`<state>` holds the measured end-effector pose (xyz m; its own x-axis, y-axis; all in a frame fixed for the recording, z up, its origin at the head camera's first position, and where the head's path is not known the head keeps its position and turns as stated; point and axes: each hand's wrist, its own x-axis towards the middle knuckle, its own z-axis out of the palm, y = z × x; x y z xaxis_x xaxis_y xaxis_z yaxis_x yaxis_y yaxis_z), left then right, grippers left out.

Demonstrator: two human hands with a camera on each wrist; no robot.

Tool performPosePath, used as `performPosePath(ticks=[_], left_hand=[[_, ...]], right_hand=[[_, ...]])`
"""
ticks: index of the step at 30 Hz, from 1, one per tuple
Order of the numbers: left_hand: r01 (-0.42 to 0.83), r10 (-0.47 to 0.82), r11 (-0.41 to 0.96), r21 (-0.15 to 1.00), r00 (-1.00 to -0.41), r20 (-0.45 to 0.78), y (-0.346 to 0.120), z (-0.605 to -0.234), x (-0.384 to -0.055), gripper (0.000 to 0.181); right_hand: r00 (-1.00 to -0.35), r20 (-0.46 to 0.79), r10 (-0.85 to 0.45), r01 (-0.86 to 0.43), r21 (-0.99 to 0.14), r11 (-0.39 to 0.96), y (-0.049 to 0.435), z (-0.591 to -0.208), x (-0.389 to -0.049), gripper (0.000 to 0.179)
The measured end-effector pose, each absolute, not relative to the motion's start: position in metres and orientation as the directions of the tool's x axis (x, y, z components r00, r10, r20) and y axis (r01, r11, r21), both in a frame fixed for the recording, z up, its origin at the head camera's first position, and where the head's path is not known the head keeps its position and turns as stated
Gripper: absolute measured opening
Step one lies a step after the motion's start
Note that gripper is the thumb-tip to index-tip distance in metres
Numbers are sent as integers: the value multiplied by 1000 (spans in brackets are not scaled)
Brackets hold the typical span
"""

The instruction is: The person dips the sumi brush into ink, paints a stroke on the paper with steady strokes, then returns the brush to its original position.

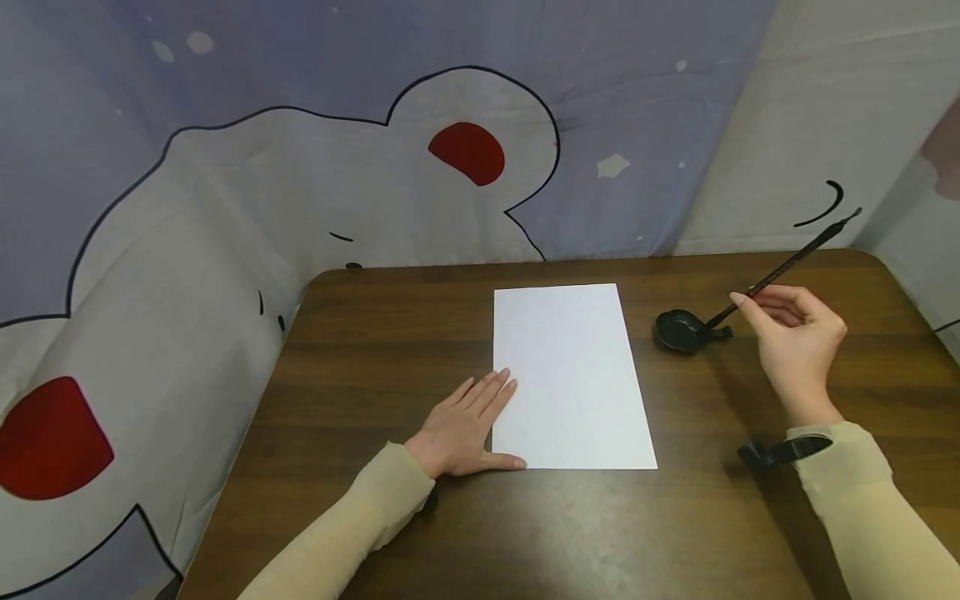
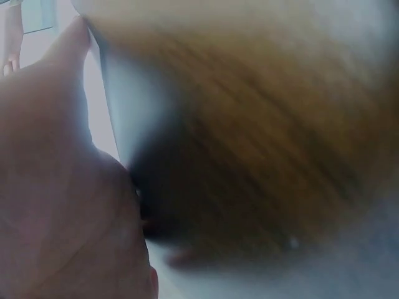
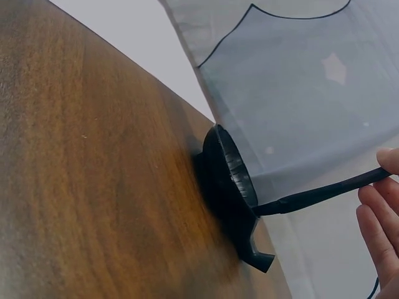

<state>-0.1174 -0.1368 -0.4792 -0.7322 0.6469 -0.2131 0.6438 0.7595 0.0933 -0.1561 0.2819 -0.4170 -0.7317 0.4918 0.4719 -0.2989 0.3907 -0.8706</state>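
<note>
A white sheet of paper [image 1: 573, 375] lies on the brown wooden table. My left hand [image 1: 463, 429] rests on its lower left edge, fingers straight and thumb spread along the bottom edge. To the right of the sheet stands a small black dish [image 1: 678, 332] with a short stub handle. My right hand [image 1: 802, 342] pinches a dark brush [image 1: 798, 257] between thumb and fingers. In the right wrist view the brush [image 3: 324, 192] slants down to the rim of the dish [image 3: 218, 177]; its tip is hidden there.
The wooden table [image 1: 360, 350] ends at a hanging cloth [image 1: 600, 108] with printed shapes, behind it and at both sides. A black band [image 1: 795, 450] sits on my right wrist. The left wrist view is mostly blurred.
</note>
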Motion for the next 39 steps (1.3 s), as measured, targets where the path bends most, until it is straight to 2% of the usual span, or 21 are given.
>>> performPosePath(ticks=[13, 21, 28, 39], left_hand=[[631, 637, 767, 116, -727, -256, -133, -463, -117, 115], [632, 636, 768, 106, -733, -242, -135, -470, -120, 120], [628, 632, 771, 105, -733, -252, -135, -471, -121, 121], [628, 622, 775, 73, -738, -262, -136, -477, -122, 121]], right_hand=[[-727, 474, 497, -299, -870, 393, 285, -418, -159, 26], [-745, 466, 477, -304, -874, 379, 285, -421, -160, 25], [-731, 481, 484, -301, -864, 404, 298, -434, -169, 26], [-728, 478, 492, -304, -868, 393, 297, -431, -168, 27]])
